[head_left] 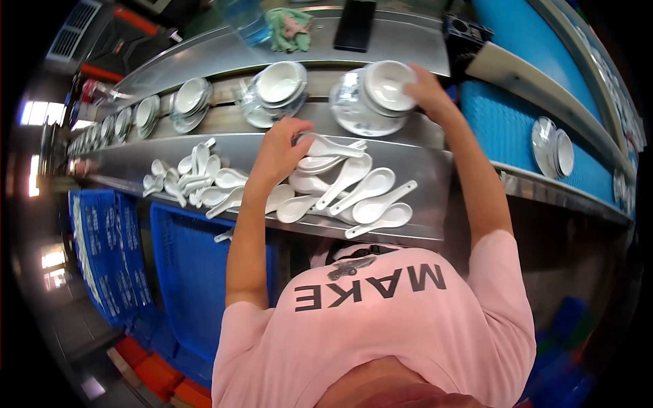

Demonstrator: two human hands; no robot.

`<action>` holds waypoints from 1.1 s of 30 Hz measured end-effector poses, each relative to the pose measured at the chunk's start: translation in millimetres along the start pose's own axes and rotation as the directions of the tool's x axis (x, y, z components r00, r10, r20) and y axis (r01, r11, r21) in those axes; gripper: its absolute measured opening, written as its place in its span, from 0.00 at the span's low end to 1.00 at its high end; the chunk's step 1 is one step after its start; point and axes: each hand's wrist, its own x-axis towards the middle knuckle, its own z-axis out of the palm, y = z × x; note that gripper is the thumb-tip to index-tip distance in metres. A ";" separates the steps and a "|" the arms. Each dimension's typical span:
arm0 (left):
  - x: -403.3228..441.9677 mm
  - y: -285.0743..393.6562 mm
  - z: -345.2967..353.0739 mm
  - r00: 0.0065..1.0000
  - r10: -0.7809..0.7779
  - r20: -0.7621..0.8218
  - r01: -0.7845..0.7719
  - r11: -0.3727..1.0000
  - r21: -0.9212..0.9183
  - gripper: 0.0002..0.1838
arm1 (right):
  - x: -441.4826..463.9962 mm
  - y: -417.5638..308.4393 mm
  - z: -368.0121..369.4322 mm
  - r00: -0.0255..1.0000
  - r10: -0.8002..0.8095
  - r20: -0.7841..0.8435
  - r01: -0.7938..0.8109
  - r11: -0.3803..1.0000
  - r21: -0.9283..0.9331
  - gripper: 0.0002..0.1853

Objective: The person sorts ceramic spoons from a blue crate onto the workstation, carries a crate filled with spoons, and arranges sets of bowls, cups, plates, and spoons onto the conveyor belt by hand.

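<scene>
My left hand is closed, fingertips pinching the handle end of a white soup spoon on top of the pile. Around it, several white spoons lie loosely heaped on the steel ledge. My right hand grips the right rim of a white bowl. That bowl sits on a plate, with a clear, shiny item partly hidden at its left side. To the left stands another stack of bowl and plate, with clear shiny material beside it.
Further bowl-and-plate stacks run in a row leftward along the channel. At right, a blue textured conveyor belt carries another set. A phone, green cloth and water container rest behind. Blue crates stand below left.
</scene>
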 end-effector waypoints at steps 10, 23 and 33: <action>1.4 -13.4 10.7 0.977 -0.205 0.060 0.211 0.970 -0.118 0.08 | -89.6 -18.7 -168.0 0.640 -0.594 -0.488 0.204 0.743 -0.637 0.14; 12.4 -15.4 8.9 0.966 -0.257 -0.021 0.247 0.946 -0.212 0.08 | -169.0 54.6 -268.1 0.815 0.136 -0.563 -0.239 0.964 -0.112 0.31; -4.7 9.8 6.2 0.942 -0.331 -0.056 0.331 0.943 0.003 0.12 | -64.0 -0.3 -93.5 0.986 -0.007 -0.169 0.024 0.995 0.101 0.28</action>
